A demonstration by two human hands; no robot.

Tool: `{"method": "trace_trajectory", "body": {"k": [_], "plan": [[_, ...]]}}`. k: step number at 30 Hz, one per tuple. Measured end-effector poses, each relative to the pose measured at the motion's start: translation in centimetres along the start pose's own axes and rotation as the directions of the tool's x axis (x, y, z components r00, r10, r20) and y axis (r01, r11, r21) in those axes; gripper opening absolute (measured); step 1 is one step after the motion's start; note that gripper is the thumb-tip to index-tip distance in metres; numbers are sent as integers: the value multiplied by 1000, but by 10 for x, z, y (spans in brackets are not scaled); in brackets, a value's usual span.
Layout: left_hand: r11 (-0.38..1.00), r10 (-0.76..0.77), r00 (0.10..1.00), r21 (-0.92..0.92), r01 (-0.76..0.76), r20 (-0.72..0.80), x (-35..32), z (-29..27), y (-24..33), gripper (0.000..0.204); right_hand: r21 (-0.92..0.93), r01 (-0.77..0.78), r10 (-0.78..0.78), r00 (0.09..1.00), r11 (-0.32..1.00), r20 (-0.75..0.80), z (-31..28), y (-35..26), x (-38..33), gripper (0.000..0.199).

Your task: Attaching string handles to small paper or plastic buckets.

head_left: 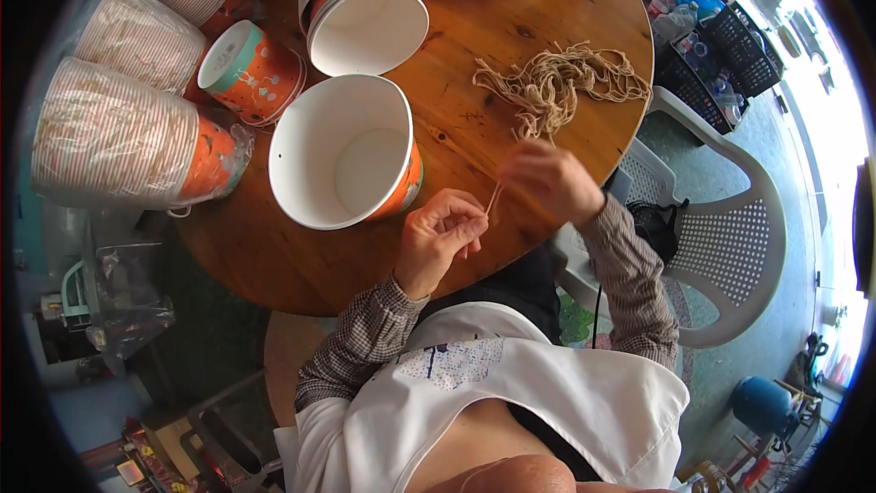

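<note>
My left hand (442, 236) is closed above the near part of the table, thumb and forefinger pinching a thin beige string (495, 198). From that pinch the string runs up to the fingertips of my right hand (553, 181). Motion smears the right fingers, so their grip on it is unclear. Just beyond the right hand lies a loose, tangled pile of beige strings (566, 87). To the left of my left hand, a large paper bucket (301, 160) with a white inside and orange outside leans with its mouth toward me. A small dark hole shows in its wall.
Behind the bucket lies a stack of nested paper buckets (365, 27). A smaller orange bucket (260, 82) and several plastic-wrapped stacks (119, 132) crowd the left side of the round wooden table (456, 100). A white plastic chair (730, 246) and black crates (703, 82) stand at the right.
</note>
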State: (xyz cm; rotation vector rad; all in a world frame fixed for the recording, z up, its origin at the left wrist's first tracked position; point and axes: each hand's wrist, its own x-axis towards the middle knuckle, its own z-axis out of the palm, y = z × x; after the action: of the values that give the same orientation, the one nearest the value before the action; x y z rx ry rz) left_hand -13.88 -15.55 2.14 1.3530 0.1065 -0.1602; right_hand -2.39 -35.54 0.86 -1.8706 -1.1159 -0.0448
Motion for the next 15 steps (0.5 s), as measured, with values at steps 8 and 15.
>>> {"method": "trace_trajectory", "body": {"k": [8, 15], "plan": [[971, 186, 967, -186, -152, 177, -49, -32, 17, 5, -284, -266, 208, 953, 921, -218, -56, 123, 39, 18], [997, 70, 932, -5, -73, 356, -100, -71, 36, 6, -430, -345, 297, 938, 834, -177, -100, 154, 50, 20]]}}
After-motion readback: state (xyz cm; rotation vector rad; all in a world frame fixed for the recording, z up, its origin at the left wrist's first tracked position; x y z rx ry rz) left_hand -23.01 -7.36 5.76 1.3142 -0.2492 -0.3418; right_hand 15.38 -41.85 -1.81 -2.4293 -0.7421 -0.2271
